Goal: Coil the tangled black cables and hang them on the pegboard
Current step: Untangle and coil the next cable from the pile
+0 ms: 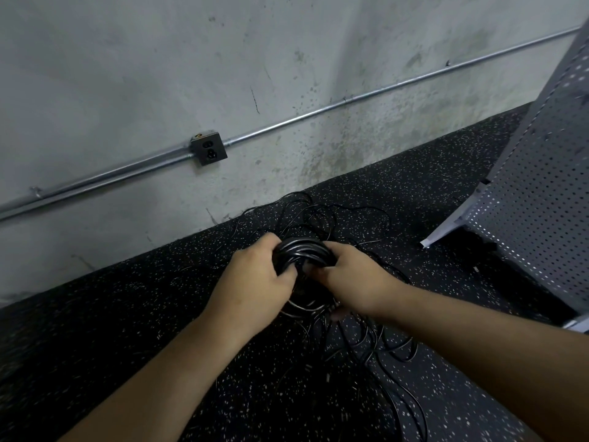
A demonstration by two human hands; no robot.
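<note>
Both the left hand (pixel 255 275) and right hand (pixel 350 272) grip a coiled black cable bundle (pixel 302 252) above loose cables (pixel 382 346) strewn across the speckled floor (pixel 127 314) near the pegboard (pixel 535 193).

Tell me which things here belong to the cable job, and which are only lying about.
Job: cable coil, gripped by left hand and right hand; loose cables; pegboard.
Not job: wall outlet; metal conduit; speckled floor.
</note>
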